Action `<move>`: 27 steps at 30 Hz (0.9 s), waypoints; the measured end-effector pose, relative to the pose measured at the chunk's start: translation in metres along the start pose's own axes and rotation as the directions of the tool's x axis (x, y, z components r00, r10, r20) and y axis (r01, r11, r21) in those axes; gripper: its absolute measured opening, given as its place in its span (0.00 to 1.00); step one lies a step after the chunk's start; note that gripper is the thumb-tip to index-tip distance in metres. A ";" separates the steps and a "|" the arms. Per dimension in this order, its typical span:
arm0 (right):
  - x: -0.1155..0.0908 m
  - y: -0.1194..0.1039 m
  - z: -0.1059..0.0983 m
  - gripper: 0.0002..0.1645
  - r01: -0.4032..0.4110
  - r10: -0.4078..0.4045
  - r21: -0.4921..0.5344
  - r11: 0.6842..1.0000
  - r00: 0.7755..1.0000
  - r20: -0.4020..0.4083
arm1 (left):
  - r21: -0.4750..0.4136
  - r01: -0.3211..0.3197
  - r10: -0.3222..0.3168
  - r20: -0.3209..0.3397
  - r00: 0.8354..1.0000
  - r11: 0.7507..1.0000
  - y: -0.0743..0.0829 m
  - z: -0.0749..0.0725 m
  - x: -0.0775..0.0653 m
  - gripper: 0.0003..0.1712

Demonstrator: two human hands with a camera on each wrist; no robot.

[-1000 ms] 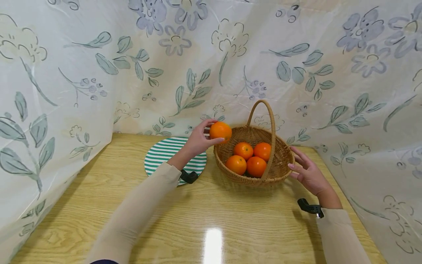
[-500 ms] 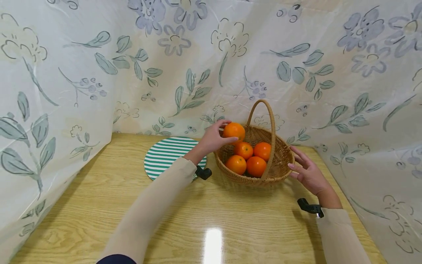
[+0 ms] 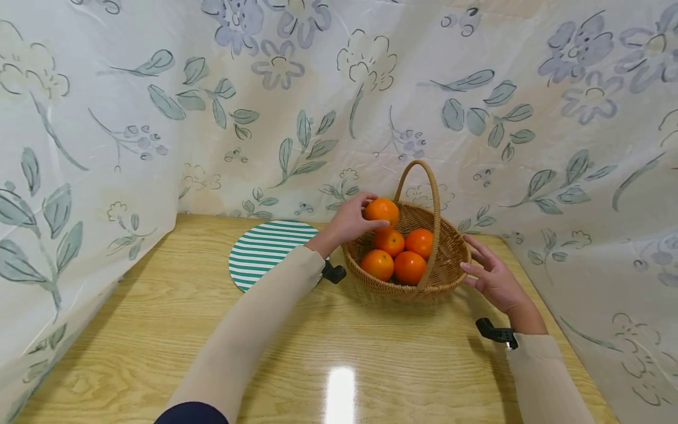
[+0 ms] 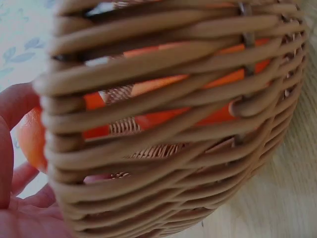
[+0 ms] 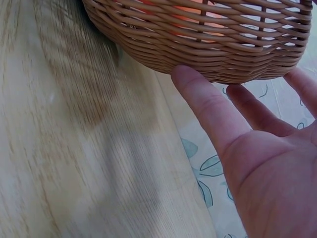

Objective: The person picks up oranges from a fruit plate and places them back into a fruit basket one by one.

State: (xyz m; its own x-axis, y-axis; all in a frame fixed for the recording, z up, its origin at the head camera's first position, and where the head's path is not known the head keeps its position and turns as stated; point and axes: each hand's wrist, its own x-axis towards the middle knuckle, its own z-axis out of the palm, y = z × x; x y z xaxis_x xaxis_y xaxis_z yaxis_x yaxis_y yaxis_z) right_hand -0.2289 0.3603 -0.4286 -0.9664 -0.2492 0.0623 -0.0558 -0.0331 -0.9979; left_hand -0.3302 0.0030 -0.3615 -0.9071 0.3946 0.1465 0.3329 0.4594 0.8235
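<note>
My left hand (image 3: pixel 354 219) holds an orange (image 3: pixel 382 212) between thumb and fingers, over the left back part of the wicker basket (image 3: pixel 450 274). Inside the basket lie several more oranges (image 3: pixel 410 268), grouped toward its left and front. The held orange overlaps one of them in the head view. In the left wrist view, the basket's woven side (image 4: pixel 163 148) fills most of the picture and partly hides the hand and its orange. My right hand (image 3: pixel 495 280) touches the basket's right end, its extended thumb and fingers (image 5: pixel 208 101) resting against the outside of the weave.
A round mat (image 3: pixel 265 250) with green and white stripes lies left of the basket on the wooden table (image 3: pixel 296 359). The basket's tall handle (image 3: pixel 435 194) arches over it. Floral cloth (image 3: pixel 296 100) hangs behind the table and along both sides.
My left hand has carried the orange rightward, from the basket's left rim to above the inside of the basket. The right hand stays at the basket's right end.
</note>
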 end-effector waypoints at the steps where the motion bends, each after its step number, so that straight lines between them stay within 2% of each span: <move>1: 0.000 0.000 0.000 0.44 -0.001 0.001 0.000 1.000 1.000 -0.001 | 0.013 -0.002 0.002 0.008 1.000 1.000 0.001 0.000 0.001 0.39; 7: -0.001 -0.001 0.002 0.45 0.009 -0.009 0.003 1.000 1.000 0.002 | 0.056 0.001 -0.003 0.037 0.999 0.998 0.005 0.002 0.004 0.39; 16: -0.004 0.001 0.004 0.43 0.039 -0.040 0.040 0.998 0.999 0.023 | 0.124 0.004 -0.014 0.074 0.997 0.992 0.002 0.009 0.012 0.40; 23: -0.006 0.001 0.006 0.43 0.027 -0.027 0.027 0.999 1.000 0.015 | 0.126 0.059 -0.063 0.026 0.998 0.990 0.004 0.008 0.007 0.38; 27: -0.009 0.000 0.006 0.43 0.028 -0.029 0.020 0.999 0.999 0.018 | 0.081 0.050 -0.051 0.011 0.999 0.995 0.007 0.001 -0.002 0.36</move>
State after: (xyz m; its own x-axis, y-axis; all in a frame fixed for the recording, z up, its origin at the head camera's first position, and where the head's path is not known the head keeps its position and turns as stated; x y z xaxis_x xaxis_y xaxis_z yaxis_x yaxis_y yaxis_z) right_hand -0.2192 0.3570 -0.4287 -0.9597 -0.2656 0.0913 -0.0781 -0.0599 -0.9951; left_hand -0.3254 0.0062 -0.3572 -0.9200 0.3793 0.0987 0.3071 0.5413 0.7828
